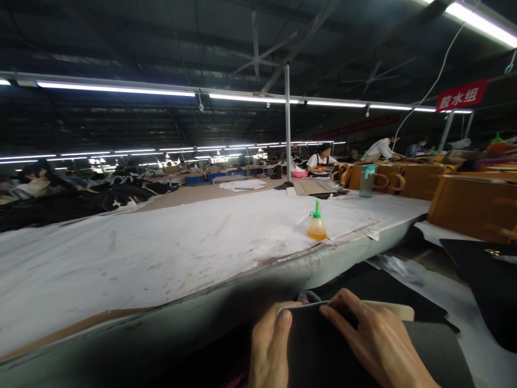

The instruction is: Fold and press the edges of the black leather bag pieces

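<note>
Both hands were at the bottom of the view, closed on one flat black panel (323,345) that lay low in front of the person, below the near edge of the worktop (161,253). The left hand (270,350) pinched its upper left corner, thumb on the face; the right hand (375,339) lay spread over its top edge, fingers curled across it. The panel looked thin, light and somewhat pliable (leather or faux leather, by its matt sheen), so it would probably flex if lifted by one corner and seemed best gripped along an edge with both hands, as here. Under it one pale board (398,311) showed just beyond the right hand. Farther off, ahead of the right hand, one small squeeze bottle (317,223) of amber liquid with a green nozzle stood on the white covering. Well beyond it stood one teal cup (367,180), beside several tan bags (468,207) stacked to the right; their number could not be counted. Other people worked far off.
</note>
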The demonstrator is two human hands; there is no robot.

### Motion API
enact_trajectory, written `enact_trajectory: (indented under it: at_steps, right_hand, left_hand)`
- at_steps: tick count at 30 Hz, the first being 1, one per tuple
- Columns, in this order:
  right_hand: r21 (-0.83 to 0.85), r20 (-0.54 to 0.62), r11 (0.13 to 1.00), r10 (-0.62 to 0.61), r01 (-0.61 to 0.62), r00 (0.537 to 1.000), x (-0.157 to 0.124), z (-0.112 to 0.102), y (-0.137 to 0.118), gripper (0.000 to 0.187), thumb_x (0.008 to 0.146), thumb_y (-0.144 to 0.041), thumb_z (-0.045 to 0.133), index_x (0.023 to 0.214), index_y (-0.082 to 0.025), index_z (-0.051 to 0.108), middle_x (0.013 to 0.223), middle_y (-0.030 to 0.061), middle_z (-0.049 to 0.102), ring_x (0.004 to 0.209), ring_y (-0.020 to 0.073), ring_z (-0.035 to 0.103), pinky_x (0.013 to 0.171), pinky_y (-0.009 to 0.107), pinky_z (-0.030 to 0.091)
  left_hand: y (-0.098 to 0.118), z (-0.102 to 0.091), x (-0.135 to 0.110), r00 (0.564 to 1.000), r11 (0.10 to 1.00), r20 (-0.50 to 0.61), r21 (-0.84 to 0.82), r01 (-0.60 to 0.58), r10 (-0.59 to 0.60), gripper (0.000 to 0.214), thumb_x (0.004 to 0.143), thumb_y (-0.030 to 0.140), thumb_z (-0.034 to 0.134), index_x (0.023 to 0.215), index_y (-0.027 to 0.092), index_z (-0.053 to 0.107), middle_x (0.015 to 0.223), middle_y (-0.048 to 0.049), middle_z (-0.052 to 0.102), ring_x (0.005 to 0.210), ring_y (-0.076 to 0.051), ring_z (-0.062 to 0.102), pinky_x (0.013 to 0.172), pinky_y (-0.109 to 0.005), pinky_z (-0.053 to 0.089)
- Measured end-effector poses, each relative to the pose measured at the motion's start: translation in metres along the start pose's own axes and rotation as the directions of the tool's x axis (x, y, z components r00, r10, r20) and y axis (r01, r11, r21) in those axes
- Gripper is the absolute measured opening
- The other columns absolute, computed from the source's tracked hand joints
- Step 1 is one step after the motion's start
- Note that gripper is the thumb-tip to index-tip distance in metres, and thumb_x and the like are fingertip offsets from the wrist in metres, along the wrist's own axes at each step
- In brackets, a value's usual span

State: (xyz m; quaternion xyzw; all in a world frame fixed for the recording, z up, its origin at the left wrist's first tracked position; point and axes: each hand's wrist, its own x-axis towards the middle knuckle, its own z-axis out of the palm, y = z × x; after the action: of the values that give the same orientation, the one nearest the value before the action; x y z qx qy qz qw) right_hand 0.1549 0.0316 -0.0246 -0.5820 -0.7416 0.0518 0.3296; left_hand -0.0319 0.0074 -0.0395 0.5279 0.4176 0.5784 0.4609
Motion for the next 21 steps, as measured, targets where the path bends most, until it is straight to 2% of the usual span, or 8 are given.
enact_trajectory:
  at_steps: [4, 9, 12, 16, 21]
  right_hand:
    - [0.021, -0.002, 1.0, 0.001, -0.001, 1.0, 0.0, -0.001, -0.001, 0.026, 0.09, -0.048, 0.051, 0.076, -0.029, 0.062, 0.06, -0.0061, 0.069, 0.056, 0.0201, 0.07, 0.05, 0.028, 0.047]
    - [0.021, -0.045, 1.0, 0.013, -0.012, 0.999, 0.0, -0.006, -0.002, 0.024, 0.088, -0.049, 0.057, 0.077, -0.029, 0.063, 0.061, -0.0035, 0.071, 0.055, 0.0222, 0.07, 0.049, 0.028, 0.048]
    - [0.027, -0.093, 1.0, 0.006, -0.004, 0.996, 0.002, -0.01, -0.002, 0.027, 0.089, -0.053, 0.055, 0.081, -0.029, 0.064, 0.067, -0.0016, 0.073, 0.058, 0.0226, 0.071, 0.051, 0.029, 0.05]
    - [0.047, -0.164, 0.997, -0.045, 0.053, 0.985, 0.002, -0.018, -0.004, 0.034, 0.093, -0.055, 0.047, 0.081, -0.031, 0.067, 0.083, -0.0024, 0.075, 0.068, 0.0182, 0.072, 0.054, 0.026, 0.05]
    - [0.086, -0.195, 0.994, -0.045, 0.062, 0.98, -0.001, -0.024, -0.002, 0.024, 0.09, -0.052, 0.056, 0.079, -0.034, 0.068, 0.075, -0.0075, 0.072, 0.064, 0.0155, 0.07, 0.055, 0.025, 0.049]
  left_hand:
    - [0.0, 0.002, -0.004, 0.999, 0.999, -0.033, 0.037, 0.0, 0.002, 0.044, 0.092, 0.059, 0.052, 0.098, 0.024, 0.078, 0.106, -0.0043, 0.077, 0.101, -0.024, 0.068, 0.093, -0.028, 0.049]
    - [-0.001, 0.002, -0.007, 0.995, 0.993, -0.102, 0.119, -0.01, 0.023, 0.042, 0.089, 0.061, 0.055, 0.093, 0.026, 0.079, 0.097, -0.0053, 0.077, 0.096, -0.027, 0.067, 0.097, -0.034, 0.047]
    - [0.001, 0.0, -0.005, 0.991, 0.997, -0.134, 0.074, -0.011, 0.021, 0.043, 0.09, 0.06, 0.055, 0.093, 0.024, 0.079, 0.098, -0.0066, 0.077, 0.097, -0.028, 0.067, 0.094, -0.034, 0.049]
    - [0.006, -0.005, -0.004, 0.987, 0.999, -0.159, -0.037, 0.0, -0.006, 0.044, 0.087, 0.061, 0.059, 0.095, 0.022, 0.079, 0.105, -0.0081, 0.077, 0.1, -0.03, 0.068, 0.093, -0.034, 0.053]
    - [0.014, -0.006, -0.011, 0.972, 0.998, -0.225, 0.031, -0.06, 0.065, 0.043, 0.083, 0.063, 0.062, 0.085, 0.025, 0.081, 0.096, -0.0074, 0.079, 0.096, -0.03, 0.071, 0.1, -0.039, 0.052]
